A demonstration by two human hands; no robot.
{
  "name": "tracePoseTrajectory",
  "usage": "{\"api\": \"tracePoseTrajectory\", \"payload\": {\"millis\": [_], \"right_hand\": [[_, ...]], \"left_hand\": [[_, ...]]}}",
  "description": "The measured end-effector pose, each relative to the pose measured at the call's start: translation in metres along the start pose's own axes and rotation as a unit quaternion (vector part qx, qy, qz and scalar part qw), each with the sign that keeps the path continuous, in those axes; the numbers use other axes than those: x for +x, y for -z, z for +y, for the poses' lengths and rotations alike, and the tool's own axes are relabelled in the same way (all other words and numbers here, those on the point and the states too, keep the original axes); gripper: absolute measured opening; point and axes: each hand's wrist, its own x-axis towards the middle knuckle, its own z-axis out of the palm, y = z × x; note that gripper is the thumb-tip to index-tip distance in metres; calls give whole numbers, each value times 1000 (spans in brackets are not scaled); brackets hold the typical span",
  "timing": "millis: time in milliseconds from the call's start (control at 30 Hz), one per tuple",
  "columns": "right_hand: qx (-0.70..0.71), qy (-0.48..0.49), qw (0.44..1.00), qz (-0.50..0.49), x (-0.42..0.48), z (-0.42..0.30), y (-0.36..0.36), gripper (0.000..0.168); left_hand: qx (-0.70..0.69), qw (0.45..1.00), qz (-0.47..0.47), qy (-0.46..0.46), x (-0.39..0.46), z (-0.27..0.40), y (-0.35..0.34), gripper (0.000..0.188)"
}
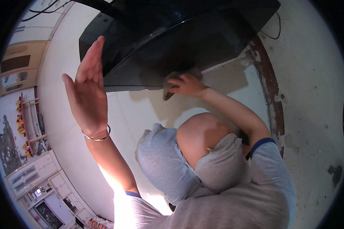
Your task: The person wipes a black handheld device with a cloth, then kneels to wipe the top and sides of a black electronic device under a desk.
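My right hand (pixel 189 86) grips a grey-brown cloth (pixel 168 94) against the lower edge of a glossy black piece of furniture (pixel 149 64), just above the pale tiled floor (pixel 123 106). Part of the cloth is hidden behind my fingers. My left hand (pixel 89 94), a silver bangle at its wrist, is raised at the left end of the furniture. Its palm is turned up towards me, the thumb stands away from the fingers, and it holds nothing. I cannot tell whether its fingertips touch the black surface.
My bent knee (pixel 202 134) is close to my right forearm. At the right runs a wall (pixel 306 86) with a peeling dark-red skirting band (pixel 271 83) and a black cable (pixel 279 28). White cabinets (pixel 37 174) and a wooden-framed rack (pixel 31 120) stand at the far left.
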Motion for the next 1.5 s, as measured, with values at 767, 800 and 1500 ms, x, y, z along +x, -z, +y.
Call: {"api": "tracePoseTrajectory", "payload": {"millis": [767,800,1500], "right_hand": [[-121,50,953,-273,-77,84,39,38],[-127,31,947,-295,-82,89,48,38],[-70,154,986,-10,29,-22,-27,18]], "left_hand": [[37,999,-11,-23,0,-4,-3,69],[36,999,-12,-25,0,-4,-1,69],[80,996,-24,-27,1,-3,0,70]]}}
